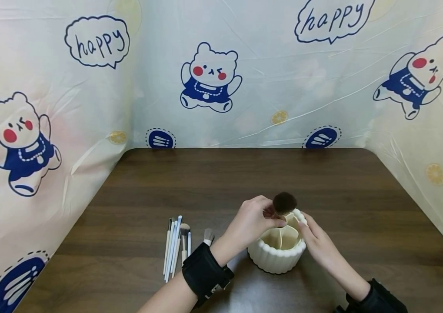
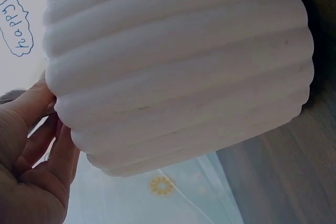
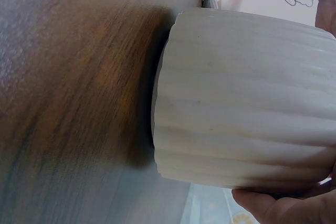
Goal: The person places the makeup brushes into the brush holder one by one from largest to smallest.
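Note:
A cream ribbed brush holder (image 1: 276, 260) with inner dividers stands on the brown table. Over its rim, my left hand (image 1: 250, 221) pinches a large makeup brush, whose dark fluffy head (image 1: 284, 203) points up; its handle is hidden behind the fingers and the holder. My right hand (image 1: 319, 243) grips the holder's right rim, with fingers on the outer wall. In the left wrist view the ribbed wall fills most of the picture, and the left fingers (image 2: 39, 140) are at its rim. The right wrist view shows right-hand fingers (image 3: 283, 205) against the holder's side.
Left of the holder lie several slim makeup brushes (image 1: 172, 248) with pale handles, side by side. A wider brown-headed brush (image 1: 184, 230) and a greyish brush (image 1: 208, 235) lie close by. A printed curtain (image 1: 213, 126) surrounds the table's back and sides.

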Action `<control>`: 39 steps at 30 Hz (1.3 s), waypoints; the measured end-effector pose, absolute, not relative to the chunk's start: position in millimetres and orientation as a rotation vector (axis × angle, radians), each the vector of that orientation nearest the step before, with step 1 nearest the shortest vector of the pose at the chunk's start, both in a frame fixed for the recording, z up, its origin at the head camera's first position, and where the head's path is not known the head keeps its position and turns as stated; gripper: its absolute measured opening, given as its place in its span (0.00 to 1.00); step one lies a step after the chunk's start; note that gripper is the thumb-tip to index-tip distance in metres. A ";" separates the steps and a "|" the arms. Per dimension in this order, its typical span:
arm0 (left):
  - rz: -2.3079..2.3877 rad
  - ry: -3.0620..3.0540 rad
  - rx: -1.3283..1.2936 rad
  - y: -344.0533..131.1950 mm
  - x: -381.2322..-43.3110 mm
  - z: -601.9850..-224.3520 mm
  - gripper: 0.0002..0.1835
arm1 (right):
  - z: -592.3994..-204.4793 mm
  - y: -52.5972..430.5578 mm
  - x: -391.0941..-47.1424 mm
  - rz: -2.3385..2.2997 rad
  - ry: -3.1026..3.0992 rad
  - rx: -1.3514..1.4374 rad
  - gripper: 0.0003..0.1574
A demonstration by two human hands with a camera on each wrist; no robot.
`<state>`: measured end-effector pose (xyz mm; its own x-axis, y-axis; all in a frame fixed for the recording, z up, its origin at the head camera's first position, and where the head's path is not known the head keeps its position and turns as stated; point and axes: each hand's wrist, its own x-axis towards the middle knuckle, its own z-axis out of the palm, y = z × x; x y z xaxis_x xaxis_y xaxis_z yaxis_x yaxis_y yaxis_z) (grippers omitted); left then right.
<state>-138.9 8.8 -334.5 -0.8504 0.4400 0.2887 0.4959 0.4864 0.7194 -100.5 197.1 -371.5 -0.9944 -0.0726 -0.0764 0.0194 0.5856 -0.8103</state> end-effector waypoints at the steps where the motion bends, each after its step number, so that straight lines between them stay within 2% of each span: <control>1: -1.340 -2.648 -0.831 8.5 -138.3 -334.6 0.11 | -371.2 197.0 -100.5 -1.388 2.697 -0.042 0.30; 14: -1.454 -2.638 -0.762 -7.4 -124.5 -326.3 0.20 | -371.6 197.9 -100.0 -1.388 2.688 -0.033 0.31; 22: -1.418 -2.551 -0.710 -34.4 -114.0 -314.2 0.15 | -373.1 197.4 -100.1 -1.390 2.707 -0.047 0.30; 32: -1.196 -2.671 -0.168 -87.9 -121.7 -312.0 0.07 | -374.9 199.0 -99.2 -1.418 2.708 -0.051 0.31; 39: -1.100 -2.762 0.024 -115.7 -127.8 -327.5 0.09 | -375.0 198.7 -99.3 -1.417 2.697 -0.050 0.32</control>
